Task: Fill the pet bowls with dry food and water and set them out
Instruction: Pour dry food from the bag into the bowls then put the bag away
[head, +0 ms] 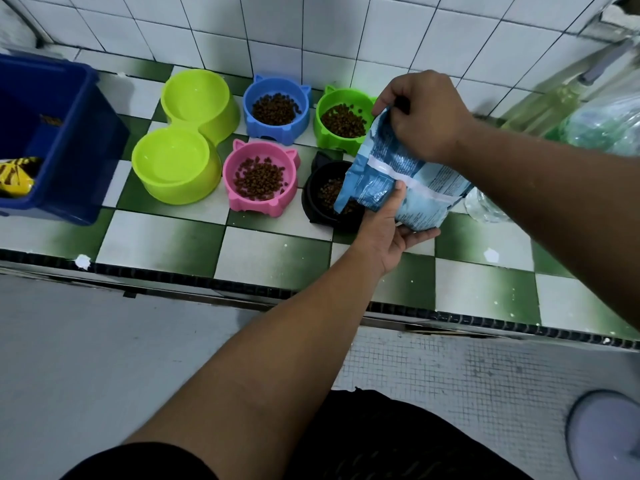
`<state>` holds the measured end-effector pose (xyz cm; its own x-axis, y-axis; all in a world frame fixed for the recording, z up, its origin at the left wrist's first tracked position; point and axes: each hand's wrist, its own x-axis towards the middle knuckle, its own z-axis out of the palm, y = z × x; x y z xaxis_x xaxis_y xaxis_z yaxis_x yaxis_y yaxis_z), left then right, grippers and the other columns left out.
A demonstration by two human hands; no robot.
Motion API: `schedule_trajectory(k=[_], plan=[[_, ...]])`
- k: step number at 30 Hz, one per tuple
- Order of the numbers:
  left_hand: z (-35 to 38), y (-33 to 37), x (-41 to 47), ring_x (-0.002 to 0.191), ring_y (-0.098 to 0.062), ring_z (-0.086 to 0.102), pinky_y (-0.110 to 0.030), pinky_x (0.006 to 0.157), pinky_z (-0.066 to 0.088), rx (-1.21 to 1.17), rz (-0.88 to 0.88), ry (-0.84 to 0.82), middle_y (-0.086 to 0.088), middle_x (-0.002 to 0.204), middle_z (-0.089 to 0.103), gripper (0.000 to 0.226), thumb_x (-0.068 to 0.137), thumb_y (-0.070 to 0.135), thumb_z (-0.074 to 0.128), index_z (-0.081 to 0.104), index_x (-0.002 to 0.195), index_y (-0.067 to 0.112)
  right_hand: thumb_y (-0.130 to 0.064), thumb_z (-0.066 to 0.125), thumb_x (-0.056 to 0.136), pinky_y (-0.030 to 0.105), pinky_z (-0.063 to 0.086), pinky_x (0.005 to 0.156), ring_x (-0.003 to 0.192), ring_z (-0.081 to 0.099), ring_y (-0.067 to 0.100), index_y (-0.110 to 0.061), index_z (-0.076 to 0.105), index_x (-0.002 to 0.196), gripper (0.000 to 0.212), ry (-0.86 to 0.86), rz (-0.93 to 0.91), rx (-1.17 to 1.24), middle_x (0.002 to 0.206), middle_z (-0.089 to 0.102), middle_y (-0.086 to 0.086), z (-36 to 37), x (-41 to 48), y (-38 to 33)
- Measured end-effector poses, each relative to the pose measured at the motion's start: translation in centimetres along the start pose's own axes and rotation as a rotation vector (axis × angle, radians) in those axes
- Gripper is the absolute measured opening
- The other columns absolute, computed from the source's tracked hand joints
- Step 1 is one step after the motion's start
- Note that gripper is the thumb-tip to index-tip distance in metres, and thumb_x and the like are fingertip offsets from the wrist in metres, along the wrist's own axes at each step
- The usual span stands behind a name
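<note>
Light-blue plastic bag of dry food (381, 161) hangs between your hands. It is tilted, its long axis running from upper right down to lower left, with the open mouth lowest and just over the round black bowl (307, 199).

Your left hand (384, 230) cups the bag from below with the thumb on its face, and is nearer the mouth. Your right hand (422, 116) pinches the raised upper edge. The pour likely turns on keeping that mouth inside the black bowl's rim.

Brown kibble (329, 192) covers only part of that bowl's floor. The blue cat-eared bowl (277, 131), green cat-eared bowl (323, 138) and pink cat-eared bowl (263, 206) each hold a heap. The yellow-green double bowl (180, 192) shows no kibble, and you cannot tell whether it holds water. All sit on the green-and-white tiled counter (173, 244).
</note>
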<state>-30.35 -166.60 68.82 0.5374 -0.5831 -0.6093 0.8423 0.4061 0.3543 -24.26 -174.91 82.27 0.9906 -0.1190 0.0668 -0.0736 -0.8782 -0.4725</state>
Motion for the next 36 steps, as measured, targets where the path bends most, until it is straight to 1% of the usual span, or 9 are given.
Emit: schedule_trajectory(k=[6,14,18,24,28,30,33,34,36], plan=[[0.0,0.1,-0.1,0.123,-0.045,0.061,-0.062,0.080,0.058,0.041,-0.001,0.001,-0.022,0.143,0.056,0.057,0.096,0.036,0.068,0.047,0.145,0.016,0.003,0.043,0.081,0.003,0.035,0.048,0.048,0.052,-0.010,-0.013,0.075,0.094,0.039,0.016,0.009,0.029,0.062,0.051,-0.020,-0.2,-0.3,0.2],[-0.4,0.3,-0.4,0.123,-0.047,0.060,-0.064,0.080,0.057,0.104,-0.019,0.003,-0.021,0.142,0.057,0.054,0.097,0.033,0.067,0.046,0.143,0.014,0.001,0.044,0.080,0.004,0.035,0.049,0.050,0.053,-0.007,-0.015,0.076,0.093,0.038,0.042,0.040,0.027,0.060,0.052,-0.016,-0.3,-0.8,0.8],[-0.6,0.1,-0.7,0.122,-0.047,0.060,-0.062,0.076,0.058,0.145,-0.032,-0.009,-0.021,0.142,0.057,0.052,0.096,0.031,0.069,0.048,0.141,0.015,0.001,0.044,0.080,0.002,0.033,0.048,0.050,0.052,-0.009,-0.015,0.076,0.093,0.038,0.072,0.063,0.030,0.060,0.051,-0.016,-0.5,-1.7,1.3],[-0.9,0.5,-0.9,0.116,-0.044,0.066,-0.058,0.075,0.061,0.241,0.001,0.013,-0.018,0.138,0.061,0.054,0.095,0.031,0.072,0.047,0.141,0.019,0.000,0.044,0.080,0.005,0.034,0.047,0.046,0.050,-0.004,-0.018,0.074,0.092,0.037,0.145,0.087,0.085,0.057,0.052,-0.014,-1.0,-3.0,1.7],[-1.4,1.3,-1.3,0.112,-0.040,0.069,-0.056,0.076,0.063,0.332,0.047,0.038,-0.012,0.136,0.063,0.048,0.093,0.033,0.074,0.049,0.134,0.026,0.000,0.045,0.082,0.001,0.035,0.051,0.055,0.054,-0.012,-0.016,0.073,0.092,0.034,0.241,0.124,0.188,0.067,0.056,-0.022,-1.0,-4.4,2.2],[-1.7,1.7,-1.5,0.110,-0.038,0.070,-0.055,0.076,0.063,0.389,0.064,0.045,-0.009,0.135,0.065,0.049,0.091,0.035,0.076,0.050,0.133,0.030,-0.001,0.045,0.083,0.001,0.038,0.055,0.061,0.057,-0.013,-0.019,0.071,0.090,0.031,0.285,0.146,0.240,0.073,0.061,-0.023,-0.9,-5.2,2.6],[-2.1,2.2,-1.9,0.105,-0.032,0.072,-0.054,0.076,0.063,0.459,0.105,0.039,-0.004,0.130,0.068,0.046,0.089,0.037,0.078,0.053,0.128,0.034,-0.004,0.047,0.083,0.011,0.049,0.062,0.068,0.062,-0.005,-0.021,0.070,0.090,0.030,0.349,0.178,0.316,0.080,0.067,-0.011,-0.7,-6.2,3.2],[-2.2,2.4,-2.0,0.105,-0.031,0.072,-0.053,0.074,0.064,0.483,0.126,0.043,-0.003,0.128,0.069,0.045,0.089,0.037,0.078,0.054,0.126,0.034,-0.006,0.048,0.083,0.019,0.054,0.069,0.075,0.066,0.002,-0.020,0.070,0.091,0.028,0.371,0.198,0.346,0.086,0.070,-0.005,-0.6,-6.4,3.5],[-2.4,2.9,-2.2,0.103,-0.029,0.073,-0.048,0.069,0.064,0.532,0.175,0.055,-0.001,0.123,0.071,0.040,0.089,0.037,0.078,0.056,0.122,0.036,-0.005,0.050,0.084,0.034,0.056,0.083,0.092,0.069,0.021,-0.018,0.070,0.095,0.027,0.412,0.223,0.409,0.098,0.072,0.005,-0.3,-6.9,4.0]])
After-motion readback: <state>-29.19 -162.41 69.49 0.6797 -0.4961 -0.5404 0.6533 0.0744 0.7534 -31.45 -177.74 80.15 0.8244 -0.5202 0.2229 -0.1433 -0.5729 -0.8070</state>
